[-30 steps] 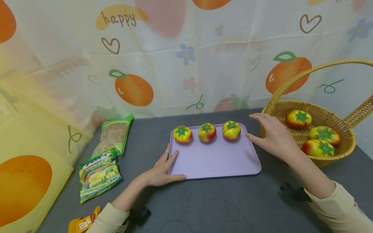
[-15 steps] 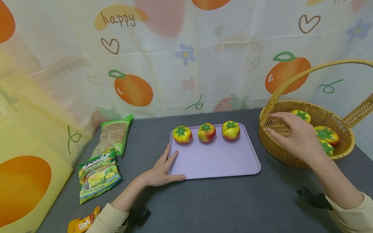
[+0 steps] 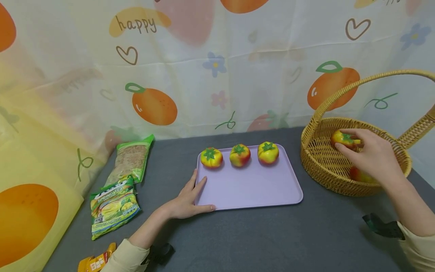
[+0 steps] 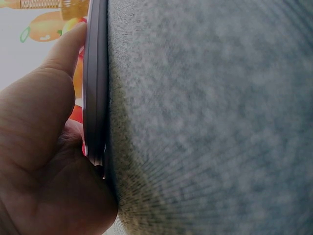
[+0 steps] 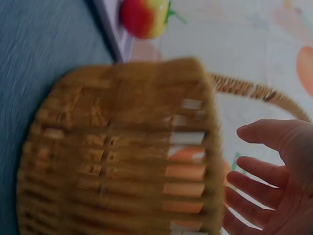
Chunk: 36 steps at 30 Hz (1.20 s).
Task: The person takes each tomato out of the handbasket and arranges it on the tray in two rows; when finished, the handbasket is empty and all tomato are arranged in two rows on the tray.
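Note:
My left hand (image 3: pixel 185 200) lies with spread fingers at the left end of a lilac tray (image 3: pixel 251 189), the thumb along its near edge. In the left wrist view the thumb touches the tray's rim (image 4: pixel 95 78). Three yellow-red fruits with green star-shaped leaves, one of them the middle fruit (image 3: pixel 239 155), form a row along the tray's far side. My right hand (image 3: pixel 377 155) reaches into a wicker basket (image 3: pixel 317 175) and pinches a yellow-red fruit (image 3: pixel 340 139) between thumb and fingers. The right wrist view shows this hand's fingers (image 5: pixel 259 191) beside the basket, without that fruit.
Another fruit (image 3: pixel 360 175) shows partly under the right hand in the basket. The basket's tall handle (image 3: pixel 350 87) arches over it. At left lie a green-edged bag (image 3: pixel 132 158), a green packet (image 3: pixel 114 207) and an orange packet (image 3: pixel 96 262). A printed cloth (image 3: pixel 190 75) hangs behind.
My right hand has moved right from beside the tray, over the basket's rim, and down onto a fruit, which now looks tilted. The left hand stays at the tray.

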Each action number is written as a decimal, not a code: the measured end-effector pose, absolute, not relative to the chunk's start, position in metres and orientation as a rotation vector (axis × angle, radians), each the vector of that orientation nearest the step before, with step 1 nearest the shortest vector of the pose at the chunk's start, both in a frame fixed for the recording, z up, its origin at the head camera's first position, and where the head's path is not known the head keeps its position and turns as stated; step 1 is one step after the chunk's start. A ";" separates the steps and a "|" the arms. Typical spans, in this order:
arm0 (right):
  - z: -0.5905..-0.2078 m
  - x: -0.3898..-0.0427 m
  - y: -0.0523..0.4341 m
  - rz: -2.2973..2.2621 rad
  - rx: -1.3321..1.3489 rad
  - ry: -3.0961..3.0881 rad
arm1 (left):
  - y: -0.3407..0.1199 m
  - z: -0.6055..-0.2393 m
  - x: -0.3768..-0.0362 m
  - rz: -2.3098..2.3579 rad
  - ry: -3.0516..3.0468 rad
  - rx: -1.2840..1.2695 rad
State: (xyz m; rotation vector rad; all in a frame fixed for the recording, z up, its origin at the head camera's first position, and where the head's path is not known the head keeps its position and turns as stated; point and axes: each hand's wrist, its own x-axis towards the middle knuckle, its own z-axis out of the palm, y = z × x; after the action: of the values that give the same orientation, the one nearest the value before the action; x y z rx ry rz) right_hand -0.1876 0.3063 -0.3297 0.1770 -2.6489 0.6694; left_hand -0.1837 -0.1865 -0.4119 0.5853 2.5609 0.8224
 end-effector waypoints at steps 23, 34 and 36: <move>-0.345 -0.213 0.365 0.488 0.023 -2.992 | -0.188 -0.410 -0.183 0.817 2.561 0.567; -0.351 -0.216 0.379 0.411 -0.089 -3.099 | -0.186 -0.410 -0.182 0.819 2.563 0.556; -0.352 -0.216 0.380 0.407 -0.106 -3.106 | -0.186 -0.411 -0.182 0.820 2.566 0.566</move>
State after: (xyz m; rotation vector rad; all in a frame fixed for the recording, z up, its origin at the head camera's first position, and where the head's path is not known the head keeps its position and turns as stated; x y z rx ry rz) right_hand -0.2158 0.3801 -0.3517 -0.1065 -3.1057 0.4068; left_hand -0.1818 -0.1864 -0.4107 0.5661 2.5659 0.8196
